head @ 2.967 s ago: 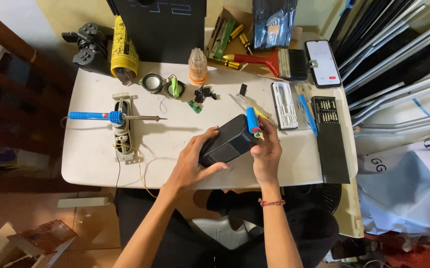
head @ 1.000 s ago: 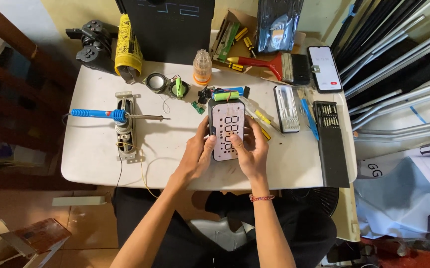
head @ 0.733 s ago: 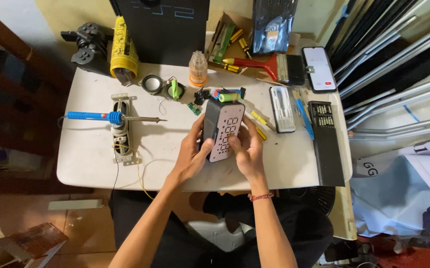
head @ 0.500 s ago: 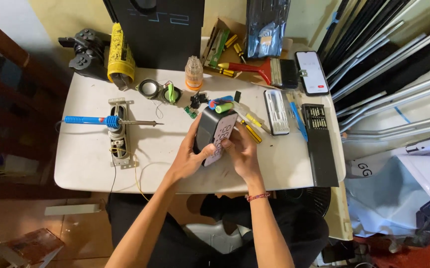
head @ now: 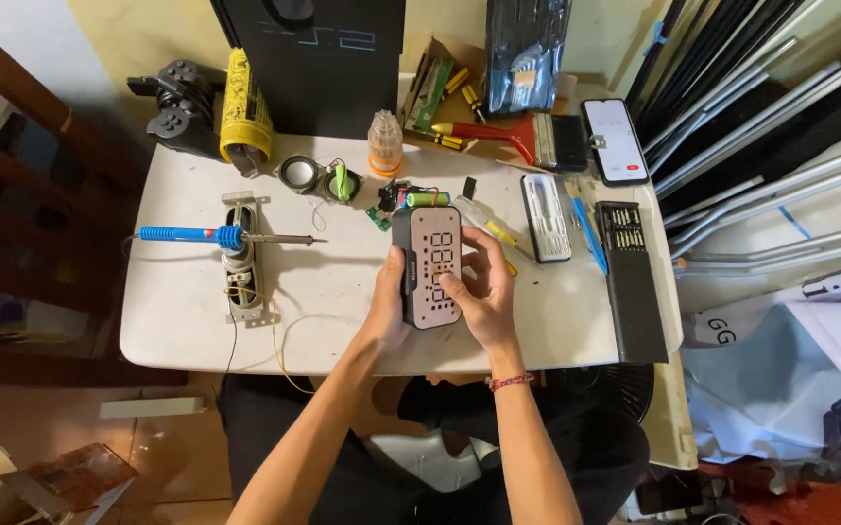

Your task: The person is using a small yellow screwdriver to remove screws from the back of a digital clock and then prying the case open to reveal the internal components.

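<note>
Both hands hold a small digital clock (head: pixel 432 264) face up over the white table (head: pixel 177 321); the left hand (head: pixel 388 303) clasps its dark left edge, fingers curled beneath, while the right hand (head: pixel 483 292) wraps the right edge, thumb pressed on the pale face; just beyond the fingertips lie a green battery (head: pixel 427 198) and a small circuit board (head: pixel 377 216); to the right of the right fingers, an open grey case (head: pixel 545 202) holds slim tools and a long black tray (head: pixel 632 277) holds rows of bits; well to the left of the left hand rests a blue-handled soldering iron (head: pixel 226 236).
</note>
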